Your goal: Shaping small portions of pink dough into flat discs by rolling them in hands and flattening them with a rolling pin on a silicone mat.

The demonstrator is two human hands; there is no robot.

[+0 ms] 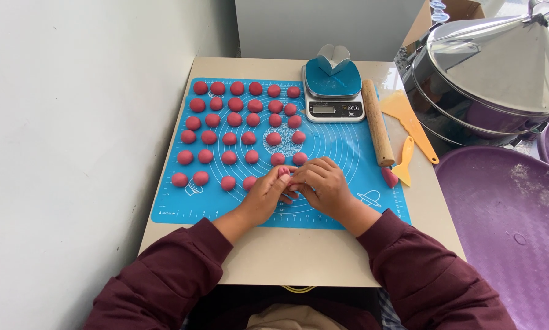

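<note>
Two hands meet over the blue silicone mat (347, 153): left hand (267, 197) and right hand (323, 183) pinch one pink dough ball (284, 173) between curled fingers (289, 183), just below the rows of dough balls (241, 122).

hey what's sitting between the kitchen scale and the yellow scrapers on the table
A wooden rolling pin lies there, running lengthwise between the scale and the yellow scrapers, its near end on the blue mat. The head view shows it.

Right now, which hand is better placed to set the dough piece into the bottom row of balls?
Probably the left hand: it lies on the side of the bottom row of balls and its fingers pinch the pink dough piece. The right hand sits farther from the row's gap.
</note>
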